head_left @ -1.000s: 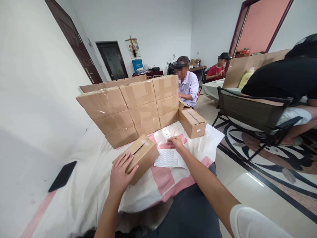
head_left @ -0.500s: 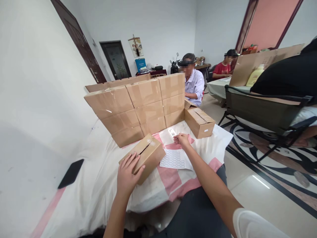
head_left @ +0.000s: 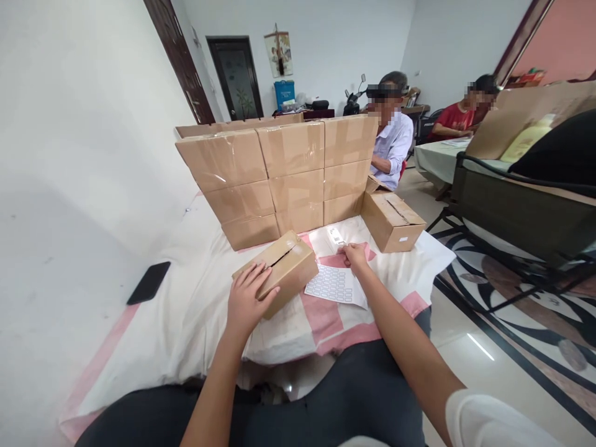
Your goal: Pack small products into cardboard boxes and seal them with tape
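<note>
My left hand lies open, fingers spread over the top of a taped cardboard box, which stands at an angle on the cloth. My right hand has its fingers pinched together at the lower edge of a small white printed piece. Whatever is between those fingertips is too small to make out. Below that hand lies a white sheet with rows of small outlined labels. To its right stands another cardboard box with a small white label on its end.
A wall of stacked, taped boxes rises behind the work area. A black phone-like slab lies at the left on the white and pink cloth. One person sits beyond the boxes, another at a farther table. A folding chair stands right.
The view has shifted, so everything sits further right and higher. My right fingertips look more closely pinched by the white printed piece. My left hand stays on the box.
</note>
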{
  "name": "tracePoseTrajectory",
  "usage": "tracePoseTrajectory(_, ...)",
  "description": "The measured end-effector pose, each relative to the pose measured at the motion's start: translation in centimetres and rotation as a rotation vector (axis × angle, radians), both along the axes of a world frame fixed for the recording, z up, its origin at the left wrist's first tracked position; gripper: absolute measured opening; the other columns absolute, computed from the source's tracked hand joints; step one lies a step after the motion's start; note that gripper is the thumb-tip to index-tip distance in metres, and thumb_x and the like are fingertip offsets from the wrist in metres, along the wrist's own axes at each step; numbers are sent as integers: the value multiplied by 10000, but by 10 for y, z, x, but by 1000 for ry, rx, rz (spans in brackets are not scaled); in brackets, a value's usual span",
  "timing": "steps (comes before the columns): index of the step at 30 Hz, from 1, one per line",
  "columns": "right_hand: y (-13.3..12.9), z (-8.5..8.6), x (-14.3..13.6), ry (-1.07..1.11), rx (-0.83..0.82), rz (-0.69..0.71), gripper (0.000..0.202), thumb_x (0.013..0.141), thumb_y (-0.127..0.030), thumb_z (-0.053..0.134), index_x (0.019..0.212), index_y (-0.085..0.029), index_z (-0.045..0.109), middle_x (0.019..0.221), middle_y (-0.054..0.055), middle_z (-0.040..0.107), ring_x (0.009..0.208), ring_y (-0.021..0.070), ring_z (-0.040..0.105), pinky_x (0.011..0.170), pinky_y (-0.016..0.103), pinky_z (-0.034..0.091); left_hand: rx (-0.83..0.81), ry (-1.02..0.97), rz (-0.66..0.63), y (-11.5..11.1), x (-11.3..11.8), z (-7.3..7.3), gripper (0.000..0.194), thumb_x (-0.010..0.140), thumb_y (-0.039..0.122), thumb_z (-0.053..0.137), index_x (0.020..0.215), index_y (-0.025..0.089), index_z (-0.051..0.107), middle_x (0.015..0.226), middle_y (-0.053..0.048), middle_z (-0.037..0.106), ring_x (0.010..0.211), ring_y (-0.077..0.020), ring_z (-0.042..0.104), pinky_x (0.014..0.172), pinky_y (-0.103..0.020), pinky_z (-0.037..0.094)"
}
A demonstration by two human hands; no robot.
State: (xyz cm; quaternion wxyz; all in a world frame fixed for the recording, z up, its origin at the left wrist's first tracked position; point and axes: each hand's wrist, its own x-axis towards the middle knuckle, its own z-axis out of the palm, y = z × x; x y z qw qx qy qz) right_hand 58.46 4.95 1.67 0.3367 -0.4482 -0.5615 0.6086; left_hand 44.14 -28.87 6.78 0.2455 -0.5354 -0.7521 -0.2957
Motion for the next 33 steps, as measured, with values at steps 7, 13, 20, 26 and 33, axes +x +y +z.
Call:
tracePoseTrajectory(7, 2, 4, -2, -24, -23, -28, 63, 683, -132, 589, 639, -167, 560, 395, -51, 431, 318, 68, 310, 327, 199, 190, 15, 9, 4, 1, 1, 1, 411, 906, 454, 654, 1240, 217, 681, 1368, -92, 651, 1288, -324, 584, 1065, -544, 472)
tracePoseTrajectory(13, 0, 10, -4, -4, 73, -90, 191, 656, -172, 628, 582, -212, 457, 371, -100, 301, 351, 67, 280, 333, 192, 202, 3, 7, 13, 1, 0, -1, 413, 908, 450, 650, 1255, 227, 670, 1372, -83, 650, 1295, -318, 578, 1078, -538, 462)
tracePoseTrajectory(20, -2, -1, -2, -25, 75, -93, 183, 650, -185, 627, 574, -211, 463, 437, -42, 479, 369, 80, 357, 331, 206, 246, -18, -23, 10, 0, 1, 1, 415, 917, 448, 639, 1279, 246, 661, 1388, -87, 637, 1304, -321, 570, 1090, -554, 451)
tracePoseTrajectory(26, 1, 1, -2, -41, 98, -84, 202, 679, -167, 594, 572, -217, 430, 449, -42, 481, 374, 78, 356, 354, 212, 249, -12, -25, 5, -1, 3, 3, 415, 919, 444, 638, 1276, 234, 661, 1389, -91, 636, 1310, -322, 562, 1088, -553, 447)
tracePoseTrajectory(33, 4, -8, 2, -195, 175, -68, 300, 597, -28, 597, 476, -222, 403, 393, -62, 378, 422, 98, 360, 406, 244, 256, -1, -6, 10, 1, 4, 4, 407, 917, 464, 635, 1247, 230, 675, 1370, -91, 650, 1292, -327, 579, 1069, -543, 461)
